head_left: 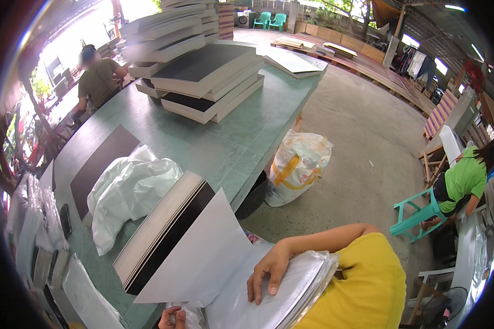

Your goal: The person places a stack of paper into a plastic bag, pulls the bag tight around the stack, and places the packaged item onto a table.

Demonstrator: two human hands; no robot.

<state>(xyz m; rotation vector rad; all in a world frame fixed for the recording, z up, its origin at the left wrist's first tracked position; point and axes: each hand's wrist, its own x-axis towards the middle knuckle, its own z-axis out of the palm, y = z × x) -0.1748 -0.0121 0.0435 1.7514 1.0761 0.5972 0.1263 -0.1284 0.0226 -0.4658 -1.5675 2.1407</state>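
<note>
Right hand (270, 273) fingers spread flat on one plastic-wrapped board bundle (269, 299), lower centre; left hand (173, 317) fingers curled, grip unclear; unwrapped board stack (162, 233) remains on tabletop (225, 142)

- The left hand (173, 317) is showing only its knuckles at six o'clock; the lower edge is cutting off the rest, so its grip cannot be told.
- The right hand (269, 271) is lying over the wrapped stack (291, 290), hiding part of its top.
- The white sheet (195, 257) is covering the near end of the board pile (159, 230).
- The tall stacks (175, 27) at twelve o'clock are running out of the top edge.
- The seated person (464, 183) at three o'clock is partly lost in the dark rim.
- The chairs (270, 21) at twelve o'clock are too small to make out further.
</note>
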